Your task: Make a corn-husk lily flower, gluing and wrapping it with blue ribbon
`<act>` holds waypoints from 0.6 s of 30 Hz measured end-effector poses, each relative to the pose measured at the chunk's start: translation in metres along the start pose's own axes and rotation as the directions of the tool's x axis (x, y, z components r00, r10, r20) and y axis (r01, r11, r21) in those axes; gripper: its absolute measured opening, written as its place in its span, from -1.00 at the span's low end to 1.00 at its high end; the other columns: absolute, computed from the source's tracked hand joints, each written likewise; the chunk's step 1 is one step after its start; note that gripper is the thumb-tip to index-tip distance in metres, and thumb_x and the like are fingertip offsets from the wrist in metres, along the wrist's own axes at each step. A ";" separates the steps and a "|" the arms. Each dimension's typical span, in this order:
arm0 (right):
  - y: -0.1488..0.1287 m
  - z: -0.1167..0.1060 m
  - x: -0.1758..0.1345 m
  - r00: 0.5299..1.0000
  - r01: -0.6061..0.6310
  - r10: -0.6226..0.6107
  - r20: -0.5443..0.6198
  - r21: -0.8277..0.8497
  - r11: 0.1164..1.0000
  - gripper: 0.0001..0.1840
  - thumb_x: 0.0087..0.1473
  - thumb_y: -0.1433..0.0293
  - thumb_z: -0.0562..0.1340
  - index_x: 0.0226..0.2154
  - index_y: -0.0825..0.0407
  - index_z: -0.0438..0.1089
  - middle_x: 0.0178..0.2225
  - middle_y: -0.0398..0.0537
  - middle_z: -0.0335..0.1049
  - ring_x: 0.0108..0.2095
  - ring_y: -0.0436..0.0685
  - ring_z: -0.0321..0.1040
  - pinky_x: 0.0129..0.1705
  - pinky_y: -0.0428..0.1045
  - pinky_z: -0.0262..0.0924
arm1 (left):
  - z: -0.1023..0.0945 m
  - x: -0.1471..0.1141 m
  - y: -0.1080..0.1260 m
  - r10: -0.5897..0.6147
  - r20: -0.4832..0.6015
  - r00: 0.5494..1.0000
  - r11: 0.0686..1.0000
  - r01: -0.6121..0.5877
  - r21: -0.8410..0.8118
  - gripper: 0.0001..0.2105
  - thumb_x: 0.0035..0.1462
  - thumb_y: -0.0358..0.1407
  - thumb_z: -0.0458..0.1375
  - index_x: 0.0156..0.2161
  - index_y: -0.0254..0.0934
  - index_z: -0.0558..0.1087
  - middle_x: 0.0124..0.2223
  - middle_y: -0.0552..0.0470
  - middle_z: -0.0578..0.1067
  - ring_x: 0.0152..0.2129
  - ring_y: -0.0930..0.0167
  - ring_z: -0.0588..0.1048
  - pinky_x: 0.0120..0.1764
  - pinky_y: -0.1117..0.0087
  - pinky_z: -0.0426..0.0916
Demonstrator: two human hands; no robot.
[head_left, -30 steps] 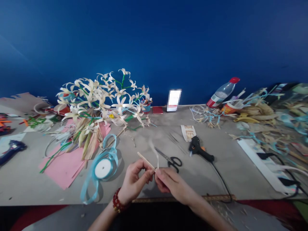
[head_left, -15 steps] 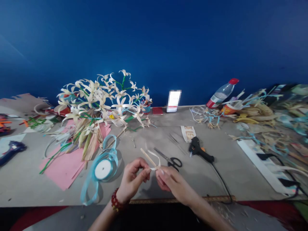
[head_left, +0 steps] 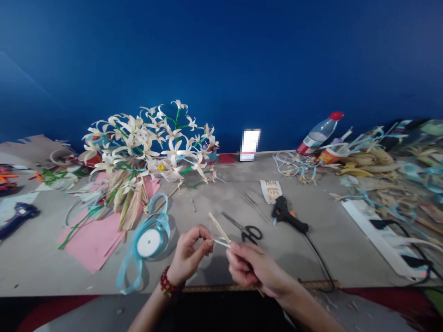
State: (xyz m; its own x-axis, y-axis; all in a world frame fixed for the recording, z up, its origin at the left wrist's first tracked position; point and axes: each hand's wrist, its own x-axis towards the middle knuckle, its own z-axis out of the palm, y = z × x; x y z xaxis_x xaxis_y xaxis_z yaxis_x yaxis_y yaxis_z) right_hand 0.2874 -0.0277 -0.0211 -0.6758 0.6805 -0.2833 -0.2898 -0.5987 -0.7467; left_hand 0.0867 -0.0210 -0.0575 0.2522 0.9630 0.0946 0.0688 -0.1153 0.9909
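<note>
My left hand [head_left: 194, 251] is closed in a pinch on the end of a thin pale strip [head_left: 221, 242]. The strip runs across to my right hand [head_left: 251, 267], whose fingers are closed around a slim wooden stick [head_left: 218, 226]. The strip meets the stick at the right fingertips; whether it is wound round it I cannot tell. The stick's upper end points up and left over the table. Just beyond the right hand lie black-handled scissors [head_left: 249, 233]. Left of my left hand stands a spool of light blue ribbon [head_left: 148, 243] with loose loops.
White handmade flowers [head_left: 173, 147] on green stems crowd the back left above pink paper [head_left: 92, 244]. A black glue gun [head_left: 289, 216] with its cord lies at right, near a white power strip [head_left: 377, 240]. A tilted bottle [head_left: 316, 136] and dried husks [head_left: 377, 159] are behind.
My right hand has shifted slightly right and turned, with the stick moving along. The pale strip, looped before, now stretches nearly straight between the hands.
</note>
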 end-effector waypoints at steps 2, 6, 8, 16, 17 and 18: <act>-0.001 -0.003 -0.002 0.999 -0.035 0.034 0.031 0.056 0.998 -0.42 0.15 -0.04 0.15 -0.65 -0.01 0.04 -0.80 -0.39 -0.09 -0.77 -0.15 -0.31 -0.70 -0.15 -0.43 | -0.002 0.001 -0.001 -0.001 0.004 1.000 1.000 0.001 0.011 -0.84 0.25 -0.26 0.14 -0.34 -0.29 0.40 -0.45 0.07 0.42 -0.54 0.48 0.38 -0.43 0.48 0.30; -0.004 -0.009 -0.007 0.985 -0.124 0.103 0.136 0.158 0.980 -0.41 0.14 -0.05 0.17 -0.65 -0.01 0.05 -0.82 -0.40 -0.08 -0.79 -0.16 -0.34 -0.73 -0.18 -0.41 | -0.004 0.003 -0.004 -0.005 0.008 1.000 1.000 0.005 0.021 -0.84 0.25 -0.27 0.14 -0.35 -0.29 0.40 -0.46 0.08 0.41 -0.53 0.48 0.38 -0.41 0.47 0.30; -0.005 -0.011 -0.008 0.974 -0.161 0.123 0.188 0.205 0.966 -0.41 0.13 -0.06 0.17 -0.65 -0.01 0.05 -0.82 -0.40 -0.09 -0.79 -0.16 -0.35 -0.74 -0.19 -0.41 | -0.004 0.004 -0.005 -0.015 0.021 1.000 1.000 0.015 0.009 -0.83 0.25 -0.26 0.14 -0.35 -0.30 0.40 -0.46 0.08 0.41 -0.54 0.48 0.37 -0.41 0.47 0.29; -0.005 -0.020 -0.010 0.952 -0.206 0.125 0.279 0.284 0.936 -0.40 0.15 -0.05 0.17 -0.65 -0.01 0.03 -0.82 -0.40 -0.11 -0.79 -0.16 -0.36 -0.76 -0.22 -0.38 | -0.007 0.005 -0.013 -0.087 0.016 0.996 0.995 0.088 -0.044 -0.78 0.21 -0.19 0.18 -0.37 -0.31 0.42 -0.48 0.08 0.40 -0.55 0.47 0.37 -0.44 0.47 0.27; -0.004 -0.021 -0.010 0.953 -0.208 0.127 0.275 0.288 0.935 -0.40 0.14 -0.06 0.17 -0.65 -0.01 0.03 -0.82 -0.40 -0.11 -0.79 -0.15 -0.36 -0.76 -0.22 -0.38 | -0.008 0.004 -0.015 -0.102 0.012 0.995 0.993 0.102 -0.050 -0.77 0.20 -0.18 0.19 -0.37 -0.31 0.42 -0.49 0.08 0.40 -0.56 0.47 0.37 -0.45 0.48 0.27; -0.004 -0.022 -0.010 0.952 -0.211 0.130 0.276 0.292 0.933 -0.40 0.14 -0.06 0.18 -0.65 -0.01 0.02 -0.82 -0.40 -0.11 -0.79 -0.15 -0.36 -0.76 -0.22 -0.38 | -0.009 0.004 -0.016 -0.119 0.008 0.993 0.991 0.119 -0.058 -0.77 0.20 -0.17 0.19 -0.37 -0.31 0.42 -0.49 0.08 0.40 -0.56 0.47 0.37 -0.45 0.48 0.26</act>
State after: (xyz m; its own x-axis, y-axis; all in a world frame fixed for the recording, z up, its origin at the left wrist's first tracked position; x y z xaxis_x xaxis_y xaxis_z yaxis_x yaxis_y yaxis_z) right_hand 0.3105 -0.0223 -0.0286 -0.8681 0.4540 -0.2005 -0.3252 -0.8256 -0.4611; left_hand 0.0774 -0.0132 -0.0722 0.2501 0.9679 -0.0245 0.0425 0.0143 0.9990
